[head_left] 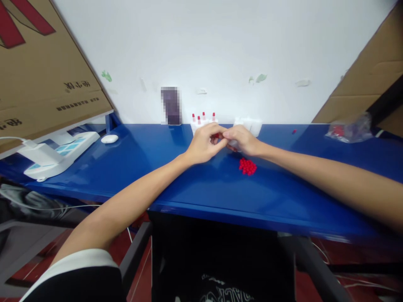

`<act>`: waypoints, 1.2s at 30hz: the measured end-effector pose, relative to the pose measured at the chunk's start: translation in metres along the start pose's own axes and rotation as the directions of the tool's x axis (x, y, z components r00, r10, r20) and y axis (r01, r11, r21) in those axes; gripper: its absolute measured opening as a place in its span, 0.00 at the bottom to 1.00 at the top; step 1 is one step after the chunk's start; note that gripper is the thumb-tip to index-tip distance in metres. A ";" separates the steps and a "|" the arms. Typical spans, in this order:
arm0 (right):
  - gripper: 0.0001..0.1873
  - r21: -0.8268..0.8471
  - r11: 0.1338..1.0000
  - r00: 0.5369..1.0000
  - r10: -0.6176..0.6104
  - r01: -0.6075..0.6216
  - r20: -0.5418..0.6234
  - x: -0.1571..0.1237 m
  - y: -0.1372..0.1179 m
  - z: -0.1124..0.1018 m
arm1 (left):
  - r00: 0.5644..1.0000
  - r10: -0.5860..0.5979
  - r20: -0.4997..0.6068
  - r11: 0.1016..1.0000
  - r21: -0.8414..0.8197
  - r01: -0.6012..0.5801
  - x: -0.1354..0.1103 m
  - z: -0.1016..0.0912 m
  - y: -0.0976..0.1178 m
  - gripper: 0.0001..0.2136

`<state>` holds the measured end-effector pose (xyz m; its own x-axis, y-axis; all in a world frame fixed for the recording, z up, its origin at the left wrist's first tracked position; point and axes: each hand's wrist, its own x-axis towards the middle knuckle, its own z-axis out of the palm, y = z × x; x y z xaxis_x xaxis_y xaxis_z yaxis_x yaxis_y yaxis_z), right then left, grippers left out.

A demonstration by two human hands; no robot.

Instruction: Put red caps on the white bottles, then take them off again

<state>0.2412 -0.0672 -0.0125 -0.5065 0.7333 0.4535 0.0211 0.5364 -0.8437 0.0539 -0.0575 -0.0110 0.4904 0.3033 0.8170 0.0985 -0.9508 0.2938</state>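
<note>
My left hand [206, 142] and my right hand [244, 140] meet above the blue table, their fingertips almost touching. The left fingers are pinched together, with a hint of red behind them; what they hold is mostly hidden. Curled below my right hand is a pale, translucent small bottle [234, 144], partly covered by the fingers. Just in front of that hand lies a pile of small red caps [247, 167]. Behind my left hand stand several small white bottles with red tips [203, 116]. More white, translucent pieces [252, 124] stand behind my right hand, their kind unclear.
On the blue table [195, 184], a power strip [67, 155] and a white oval case [109, 139] sit at left. A phone-like object [171, 105] leans on the wall. At right are a clear plastic bag [349, 129] with red pieces and one stray red piece [294, 131].
</note>
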 end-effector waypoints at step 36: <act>0.35 -0.034 0.994 0.992 0.105 -0.107 -0.073 0.003 0.000 -0.004 | 0.990 0.144 -0.002 0.961 0.240 -0.139 0.007 -0.026 -0.004 0.12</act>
<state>0.2430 -0.0636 -0.0104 -0.4372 0.8140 0.3825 0.1050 0.4686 -0.8771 0.0340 -0.0501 0.0065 0.4974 0.1633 0.8520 0.2343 -0.9709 0.0494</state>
